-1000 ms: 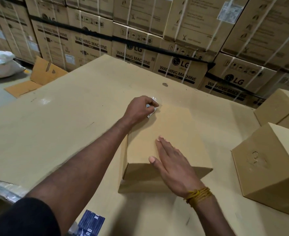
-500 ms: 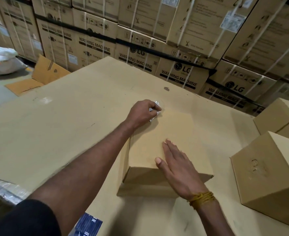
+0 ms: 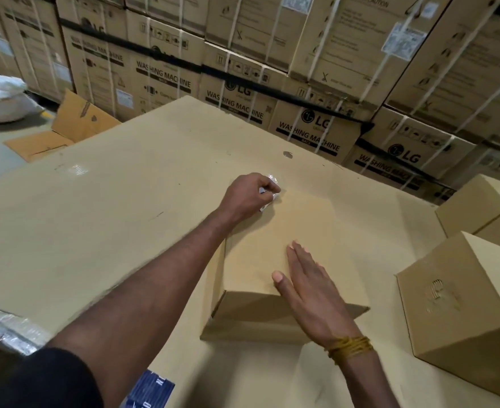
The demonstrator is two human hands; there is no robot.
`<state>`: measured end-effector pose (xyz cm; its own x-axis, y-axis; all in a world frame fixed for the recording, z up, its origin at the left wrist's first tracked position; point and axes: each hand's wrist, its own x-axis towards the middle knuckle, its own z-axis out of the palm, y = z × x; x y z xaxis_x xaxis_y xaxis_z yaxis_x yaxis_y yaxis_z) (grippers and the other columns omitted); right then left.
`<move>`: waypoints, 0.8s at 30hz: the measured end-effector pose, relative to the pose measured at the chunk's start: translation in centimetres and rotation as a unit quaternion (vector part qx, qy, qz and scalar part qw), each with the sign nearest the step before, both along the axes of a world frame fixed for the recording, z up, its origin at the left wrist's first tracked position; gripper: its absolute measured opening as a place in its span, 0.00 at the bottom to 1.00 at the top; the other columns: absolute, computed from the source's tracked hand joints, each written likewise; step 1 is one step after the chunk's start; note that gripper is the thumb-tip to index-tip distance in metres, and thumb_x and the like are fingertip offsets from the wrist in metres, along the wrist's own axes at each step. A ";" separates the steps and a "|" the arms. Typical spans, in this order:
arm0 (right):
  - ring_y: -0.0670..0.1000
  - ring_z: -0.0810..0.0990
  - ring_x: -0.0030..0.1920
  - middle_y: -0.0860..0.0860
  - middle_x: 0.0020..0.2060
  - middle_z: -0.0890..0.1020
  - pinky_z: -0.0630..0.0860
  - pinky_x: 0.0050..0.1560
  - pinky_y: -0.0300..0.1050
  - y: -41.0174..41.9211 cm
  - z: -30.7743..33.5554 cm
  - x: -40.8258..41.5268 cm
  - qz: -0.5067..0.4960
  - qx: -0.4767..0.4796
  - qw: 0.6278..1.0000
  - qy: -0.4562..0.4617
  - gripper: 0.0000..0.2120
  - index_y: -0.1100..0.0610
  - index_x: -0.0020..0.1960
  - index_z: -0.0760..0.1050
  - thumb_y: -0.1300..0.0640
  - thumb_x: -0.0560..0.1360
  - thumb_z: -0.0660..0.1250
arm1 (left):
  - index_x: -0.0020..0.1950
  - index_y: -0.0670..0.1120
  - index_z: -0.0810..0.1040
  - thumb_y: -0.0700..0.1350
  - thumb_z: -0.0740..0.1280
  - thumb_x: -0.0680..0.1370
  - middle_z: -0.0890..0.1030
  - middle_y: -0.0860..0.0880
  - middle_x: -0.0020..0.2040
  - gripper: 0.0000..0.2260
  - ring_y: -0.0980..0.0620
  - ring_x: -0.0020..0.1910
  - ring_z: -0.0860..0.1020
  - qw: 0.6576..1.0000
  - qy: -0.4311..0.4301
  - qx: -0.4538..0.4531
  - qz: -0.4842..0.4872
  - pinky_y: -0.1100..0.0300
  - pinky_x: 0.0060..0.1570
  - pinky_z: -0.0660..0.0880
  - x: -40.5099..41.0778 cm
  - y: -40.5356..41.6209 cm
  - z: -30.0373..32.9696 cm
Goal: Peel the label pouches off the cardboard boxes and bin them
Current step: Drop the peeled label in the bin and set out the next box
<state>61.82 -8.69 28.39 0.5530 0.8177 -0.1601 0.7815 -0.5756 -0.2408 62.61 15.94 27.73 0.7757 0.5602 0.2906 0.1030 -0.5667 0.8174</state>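
Your left hand (image 3: 247,194) pinches the crumpled clear label pouch (image 3: 269,192) at the far left corner of the cardboard box (image 3: 278,245). Your right hand (image 3: 310,287) lies flat, fingers straight, pressing the box top.

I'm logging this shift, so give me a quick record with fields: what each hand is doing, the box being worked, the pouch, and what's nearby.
left hand: grips the crumpled pouch at the box's far edge
right hand: flat, fingers straight, pressing the box top
box: lies on the cardboard sheet, near end open
pouch: clear plastic, mostly hidden in the fingers
nearby: two more boxes at right, stacked washing machine cartons behind, white sack far left
bin: not in view
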 end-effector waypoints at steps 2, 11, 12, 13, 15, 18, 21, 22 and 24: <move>0.42 0.40 0.79 0.42 0.79 0.39 0.38 0.74 0.39 0.8 0.5 1.4 -0.003 -0.011 1.000 0.024 0.35 0.49 0.81 0.39 0.34 0.79 0.40 | 0.55 0.48 0.86 0.40 0.68 0.74 0.84 0.52 0.57 0.12 0.56 0.57 0.79 1.000 0.002 0.001 -0.003 0.59 0.57 0.74 0.1 -0.1 0.0; 0.48 0.41 0.80 0.49 0.81 0.41 0.41 0.78 0.45 5.1 0.2 4.4 -0.046 0.001 0.999 -0.001 0.36 0.55 0.81 0.40 0.36 0.82 0.45 | 0.55 0.48 0.86 0.40 0.68 0.75 0.84 0.53 0.57 0.12 0.57 0.57 0.79 1.000 0.006 0.007 0.002 0.65 0.52 0.71 0.0 -0.1 0.3; 0.48 0.41 0.80 0.49 0.80 0.40 0.41 0.78 0.44 4.2 0.1 3.0 -0.036 0.003 0.999 -0.004 0.36 0.54 0.81 0.40 0.35 0.81 0.44 | 0.55 0.48 0.86 0.40 0.68 0.75 0.84 0.53 0.56 0.12 0.57 0.57 0.79 1.000 0.001 0.004 0.003 0.65 0.52 0.71 0.0 -0.1 0.3; 0.47 0.41 0.80 0.48 0.80 0.40 0.40 0.77 0.43 3.2 0.1 1.5 -0.025 0.002 1.000 -0.009 0.37 0.54 0.81 0.40 0.35 0.81 0.44 | 0.55 0.48 0.86 0.40 0.68 0.75 0.84 0.53 0.56 0.12 0.57 0.57 0.79 1.000 -0.003 0.001 0.005 0.63 0.54 0.73 0.0 -0.1 0.2; 0.46 0.40 0.79 0.46 0.80 0.39 0.39 0.76 0.42 1.9 -0.1 -0.4 -0.007 -0.006 1.000 -0.020 0.37 0.53 0.81 0.39 0.34 0.80 0.43 | 0.54 0.48 0.86 0.40 0.68 0.75 0.84 0.52 0.56 0.12 0.56 0.58 0.80 1.000 -0.006 -0.001 0.006 0.60 0.56 0.75 0.0 0.0 0.1; 0.46 0.41 0.80 0.47 0.80 0.40 0.40 0.76 0.43 3.2 0.2 1.0 0.004 -0.014 1.000 -0.006 0.37 0.53 0.81 0.40 0.34 0.81 0.43 | 0.55 0.47 0.86 0.40 0.68 0.75 0.84 0.52 0.57 0.12 0.55 0.58 0.80 1.000 -0.002 0.010 0.000 0.61 0.56 0.74 0.2 -0.1 0.2; 0.48 0.42 0.80 0.49 0.81 0.42 0.42 0.78 0.46 6.6 0.4 4.0 -0.013 -0.008 1.000 0.000 0.36 0.55 0.81 0.41 0.35 0.82 0.44 | 0.55 0.47 0.86 0.40 0.68 0.75 0.84 0.51 0.57 0.12 0.55 0.58 0.79 1.000 0.006 0.025 -0.002 0.64 0.54 0.71 0.4 -0.1 0.3; 0.49 0.42 0.80 0.50 0.81 0.42 0.42 0.78 0.47 7.6 0.3 4.5 -0.023 -0.004 1.000 -0.002 0.36 0.55 0.81 0.42 0.36 0.82 0.45 | 0.55 0.47 0.86 0.40 0.68 0.75 0.84 0.51 0.57 0.12 0.55 0.58 0.79 1.000 0.008 0.028 -0.001 0.65 0.53 0.71 0.4 -0.1 0.3; 0.50 0.42 0.80 0.52 0.81 0.42 0.42 0.78 0.48 8.2 0.2 4.2 -0.029 0.002 1.000 -0.010 0.36 0.56 0.81 0.42 0.36 0.82 0.44 | 0.56 0.47 0.86 0.40 0.68 0.75 0.84 0.52 0.57 0.12 0.56 0.58 0.79 1.000 0.010 0.027 0.003 0.66 0.53 0.70 0.2 -0.1 0.3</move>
